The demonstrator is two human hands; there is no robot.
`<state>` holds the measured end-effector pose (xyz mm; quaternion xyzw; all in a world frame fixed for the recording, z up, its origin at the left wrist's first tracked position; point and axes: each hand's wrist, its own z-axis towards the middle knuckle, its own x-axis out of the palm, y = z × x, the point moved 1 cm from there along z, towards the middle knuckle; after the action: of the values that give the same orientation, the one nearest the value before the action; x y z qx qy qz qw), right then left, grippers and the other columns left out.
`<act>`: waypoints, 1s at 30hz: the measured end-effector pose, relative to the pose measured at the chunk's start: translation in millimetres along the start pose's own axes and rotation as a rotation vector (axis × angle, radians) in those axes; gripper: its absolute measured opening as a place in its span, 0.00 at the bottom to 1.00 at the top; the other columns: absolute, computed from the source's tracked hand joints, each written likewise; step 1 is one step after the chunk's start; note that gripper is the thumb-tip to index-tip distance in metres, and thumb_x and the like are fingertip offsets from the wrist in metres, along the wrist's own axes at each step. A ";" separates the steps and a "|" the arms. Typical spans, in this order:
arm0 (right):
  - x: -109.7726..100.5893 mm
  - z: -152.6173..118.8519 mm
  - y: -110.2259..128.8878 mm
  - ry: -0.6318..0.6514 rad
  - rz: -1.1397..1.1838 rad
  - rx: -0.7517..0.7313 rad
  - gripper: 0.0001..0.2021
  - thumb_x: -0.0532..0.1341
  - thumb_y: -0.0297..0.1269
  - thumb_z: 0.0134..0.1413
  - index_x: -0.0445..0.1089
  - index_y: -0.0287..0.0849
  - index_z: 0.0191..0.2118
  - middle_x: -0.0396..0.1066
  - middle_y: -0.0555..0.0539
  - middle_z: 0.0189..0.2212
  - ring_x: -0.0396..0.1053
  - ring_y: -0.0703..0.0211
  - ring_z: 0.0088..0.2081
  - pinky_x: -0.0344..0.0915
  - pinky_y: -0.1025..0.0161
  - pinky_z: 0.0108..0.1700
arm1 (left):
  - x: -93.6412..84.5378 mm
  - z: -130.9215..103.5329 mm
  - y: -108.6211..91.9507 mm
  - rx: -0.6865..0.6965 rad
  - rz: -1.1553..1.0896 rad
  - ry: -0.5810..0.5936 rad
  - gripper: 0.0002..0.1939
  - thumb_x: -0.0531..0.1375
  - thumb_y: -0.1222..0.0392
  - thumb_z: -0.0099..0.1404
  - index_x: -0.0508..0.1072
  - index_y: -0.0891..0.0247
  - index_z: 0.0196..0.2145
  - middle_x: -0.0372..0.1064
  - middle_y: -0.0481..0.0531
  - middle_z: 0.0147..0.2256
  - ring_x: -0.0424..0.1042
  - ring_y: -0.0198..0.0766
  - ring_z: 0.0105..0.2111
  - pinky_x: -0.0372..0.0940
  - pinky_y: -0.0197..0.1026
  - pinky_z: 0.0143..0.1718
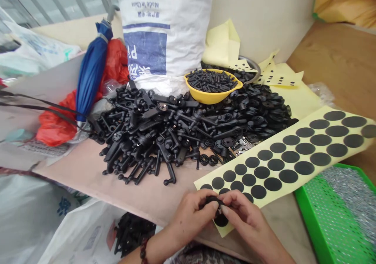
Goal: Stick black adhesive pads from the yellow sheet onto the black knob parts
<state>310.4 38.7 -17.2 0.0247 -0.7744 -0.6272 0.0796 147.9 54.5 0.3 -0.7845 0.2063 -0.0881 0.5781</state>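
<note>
At the table's near edge, my left hand [192, 212] and my right hand [245, 217] meet with fingers closed round a small black plastic part [216, 202]. Fingers cover most of it, so its full shape is hidden. Just under both hands lies the near end of a pale yellow sheet [293, 188] bearing rows of round black stickers [273, 184]. One black disc [221, 220] shows directly below my fingertips. Beyond my hands spreads a large heap of black plastic crank handles [152, 134], with round black caps [264, 111] piled at its right.
A yellow bowl [210, 95] of black springs or screws sits on the heap. A white woven sack [167, 29] stands behind it. To the right is a green basket [308, 213] of small metal pieces. A blue umbrella [94, 68] and red plastic bags [55, 127] lie left.
</note>
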 end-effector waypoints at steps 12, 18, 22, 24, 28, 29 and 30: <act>9.7 -3.6 8.5 0.005 -0.094 -0.010 0.11 0.56 0.48 0.61 0.70 0.49 0.42 0.75 0.51 0.31 0.72 0.56 0.34 0.67 0.64 0.35 | 7.3 -4.9 2.0 0.013 -0.198 -0.020 0.13 0.55 0.57 0.66 0.75 0.65 0.42 0.69 0.48 0.27 0.64 0.28 0.19 0.59 0.30 0.21; 22.9 -5.8 11.1 -0.003 -0.263 -0.183 0.13 0.50 0.44 0.66 0.69 0.51 0.46 0.75 0.49 0.36 0.73 0.56 0.35 0.67 0.63 0.37 | 8.3 -12.2 2.8 0.015 -0.378 -0.028 0.21 0.61 0.47 0.61 0.74 0.66 0.46 0.69 0.48 0.27 0.64 0.28 0.19 0.59 0.31 0.23; 14.7 -6.9 10.2 0.116 -0.316 -0.226 0.13 0.48 0.41 0.68 0.64 0.50 0.52 0.74 0.49 0.36 0.73 0.57 0.35 0.69 0.63 0.38 | -3.5 -24.1 2.8 -0.100 -0.416 -0.139 0.28 0.62 0.42 0.57 0.73 0.66 0.47 0.68 0.48 0.24 0.62 0.29 0.17 0.57 0.31 0.20; 1.4 -7.9 10.1 0.185 -0.456 -0.263 0.11 0.48 0.38 0.68 0.64 0.50 0.49 0.73 0.49 0.35 0.72 0.58 0.35 0.70 0.64 0.36 | -26.4 -45.1 3.8 -0.129 -0.313 -0.188 0.29 0.63 0.42 0.56 0.73 0.65 0.49 0.68 0.47 0.25 0.61 0.29 0.17 0.57 0.32 0.20; -25.9 -13.1 1.0 0.196 -0.841 -0.531 0.06 0.53 0.31 0.64 0.65 0.47 0.42 0.71 0.45 0.38 0.71 0.53 0.39 0.69 0.60 0.37 | -93.0 -111.6 13.3 -0.204 0.286 -0.267 0.25 0.59 0.46 0.61 0.72 0.59 0.53 0.71 0.48 0.25 0.68 0.36 0.22 0.62 0.35 0.22; -29.6 -14.6 -3.6 0.157 -0.915 -0.589 0.06 0.54 0.31 0.63 0.65 0.47 0.42 0.71 0.44 0.38 0.71 0.52 0.39 0.69 0.58 0.36 | -106.0 -125.8 14.9 -0.208 0.526 -0.355 0.23 0.59 0.48 0.62 0.72 0.58 0.53 0.74 0.50 0.28 0.71 0.40 0.26 0.65 0.38 0.27; -31.4 -16.0 -8.4 0.115 -0.976 -0.633 0.06 0.54 0.30 0.63 0.65 0.46 0.41 0.71 0.43 0.37 0.70 0.50 0.38 0.69 0.57 0.36 | -114.2 -136.0 15.2 -0.197 0.742 -0.453 0.21 0.59 0.50 0.62 0.73 0.58 0.51 0.75 0.52 0.30 0.73 0.44 0.29 0.66 0.42 0.30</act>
<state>343.3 25.7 -25.1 0.3876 -0.4428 -0.7898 -0.1731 -9.4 -19.1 40.4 -0.7083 0.3492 0.3196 0.5237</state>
